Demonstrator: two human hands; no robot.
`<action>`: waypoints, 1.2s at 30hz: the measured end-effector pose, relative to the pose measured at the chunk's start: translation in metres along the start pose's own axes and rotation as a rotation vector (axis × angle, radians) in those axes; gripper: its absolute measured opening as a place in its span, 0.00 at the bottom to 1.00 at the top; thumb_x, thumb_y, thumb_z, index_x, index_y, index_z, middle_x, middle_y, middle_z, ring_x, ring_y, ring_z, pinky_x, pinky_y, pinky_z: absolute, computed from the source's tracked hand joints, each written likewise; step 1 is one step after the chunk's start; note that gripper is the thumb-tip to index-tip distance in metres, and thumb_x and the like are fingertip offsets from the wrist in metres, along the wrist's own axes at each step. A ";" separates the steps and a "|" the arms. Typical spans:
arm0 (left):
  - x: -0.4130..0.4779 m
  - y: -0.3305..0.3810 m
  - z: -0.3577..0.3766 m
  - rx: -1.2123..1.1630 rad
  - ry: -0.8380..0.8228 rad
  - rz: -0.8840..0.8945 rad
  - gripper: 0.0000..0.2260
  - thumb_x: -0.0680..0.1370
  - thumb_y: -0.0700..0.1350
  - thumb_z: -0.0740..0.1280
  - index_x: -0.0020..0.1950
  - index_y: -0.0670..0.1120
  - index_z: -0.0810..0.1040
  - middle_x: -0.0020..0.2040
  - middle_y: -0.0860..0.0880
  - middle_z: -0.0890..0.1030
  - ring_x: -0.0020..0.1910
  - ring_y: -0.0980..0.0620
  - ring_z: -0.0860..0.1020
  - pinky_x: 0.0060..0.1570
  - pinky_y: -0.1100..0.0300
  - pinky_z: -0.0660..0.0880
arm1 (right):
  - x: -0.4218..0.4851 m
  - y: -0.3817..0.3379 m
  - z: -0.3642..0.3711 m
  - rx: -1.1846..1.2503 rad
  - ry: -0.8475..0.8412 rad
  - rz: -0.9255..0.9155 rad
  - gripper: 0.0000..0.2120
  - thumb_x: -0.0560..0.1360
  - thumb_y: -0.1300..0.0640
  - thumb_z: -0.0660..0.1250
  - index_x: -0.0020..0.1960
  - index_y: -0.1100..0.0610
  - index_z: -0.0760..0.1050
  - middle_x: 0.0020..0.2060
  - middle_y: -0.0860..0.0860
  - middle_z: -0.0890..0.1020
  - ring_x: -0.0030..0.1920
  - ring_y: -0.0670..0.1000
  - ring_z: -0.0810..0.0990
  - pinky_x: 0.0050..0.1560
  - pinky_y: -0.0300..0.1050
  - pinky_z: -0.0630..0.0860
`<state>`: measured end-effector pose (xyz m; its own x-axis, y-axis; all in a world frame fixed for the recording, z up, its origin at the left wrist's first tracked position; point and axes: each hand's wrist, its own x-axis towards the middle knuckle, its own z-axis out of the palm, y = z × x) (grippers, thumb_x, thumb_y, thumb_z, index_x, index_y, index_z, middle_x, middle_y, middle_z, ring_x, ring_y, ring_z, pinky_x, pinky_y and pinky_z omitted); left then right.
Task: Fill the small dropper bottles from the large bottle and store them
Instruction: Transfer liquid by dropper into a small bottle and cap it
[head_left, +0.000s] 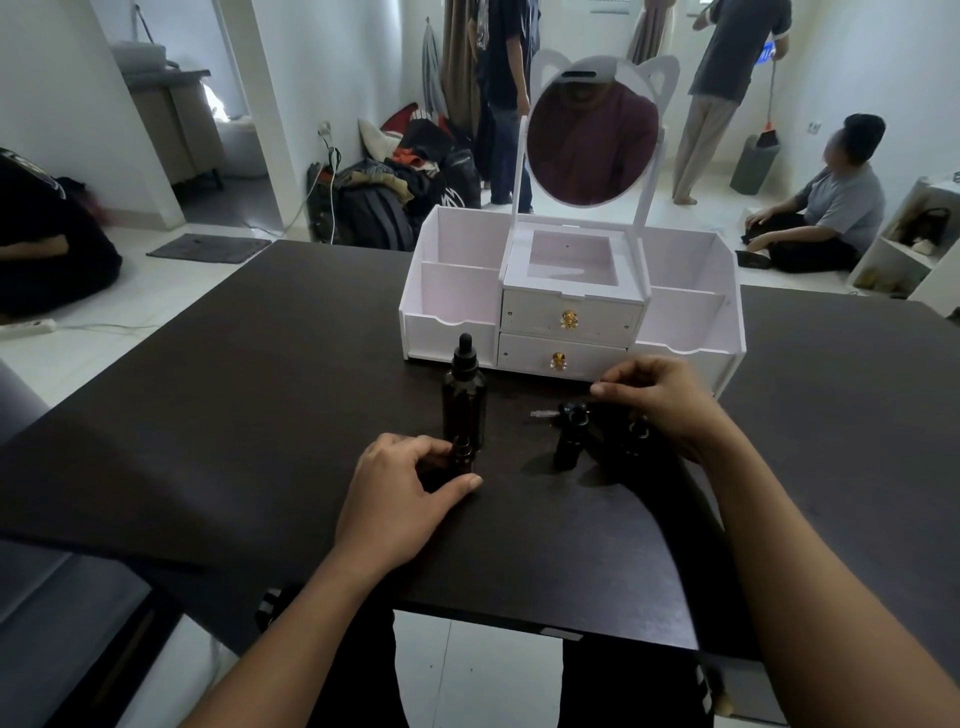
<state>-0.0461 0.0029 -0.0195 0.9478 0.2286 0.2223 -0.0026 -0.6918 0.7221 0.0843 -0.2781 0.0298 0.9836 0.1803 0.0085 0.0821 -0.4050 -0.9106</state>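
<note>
Dark table (234, 415): a white mirrored organiser (571, 312) stands behind one large bottle (464, 400).
Left hand (400, 493) pinches one of three small bottles (461, 456); right hand (667, 400) curled, hold unclear.

A large dark amber glass bottle (464, 400) with a black dropper cap stands upright. Just in front of it stands a small dark uncapped bottle (461, 457). To the right stands a second small dark bottle (569, 448), with a black-capped glass dropper (544, 414) lying on its side at its top. Further right is a third small bottle (636, 434), partly hidden.
</note>
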 end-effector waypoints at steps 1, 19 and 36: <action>0.000 0.000 0.000 0.002 0.000 0.001 0.19 0.65 0.61 0.77 0.53 0.59 0.82 0.50 0.56 0.75 0.54 0.55 0.75 0.57 0.53 0.75 | -0.002 -0.004 0.000 0.040 0.031 -0.024 0.11 0.68 0.52 0.78 0.45 0.57 0.81 0.39 0.52 0.85 0.40 0.50 0.82 0.43 0.46 0.78; 0.000 0.002 -0.001 0.051 -0.010 0.011 0.19 0.67 0.63 0.75 0.54 0.57 0.81 0.49 0.57 0.74 0.55 0.56 0.74 0.57 0.56 0.75 | -0.018 -0.110 0.075 -0.258 -0.006 -0.472 0.15 0.77 0.43 0.71 0.53 0.53 0.83 0.42 0.45 0.85 0.40 0.41 0.82 0.40 0.33 0.75; 0.001 0.002 -0.001 0.046 -0.008 -0.002 0.18 0.66 0.63 0.76 0.52 0.58 0.81 0.49 0.58 0.73 0.56 0.56 0.73 0.55 0.58 0.74 | -0.009 -0.094 0.115 -0.207 0.113 -0.461 0.10 0.76 0.51 0.74 0.43 0.57 0.81 0.35 0.46 0.82 0.35 0.40 0.77 0.35 0.29 0.70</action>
<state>-0.0458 0.0021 -0.0170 0.9503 0.2245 0.2158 0.0136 -0.7225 0.6913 0.0489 -0.1389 0.0682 0.8478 0.2882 0.4451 0.5302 -0.4769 -0.7011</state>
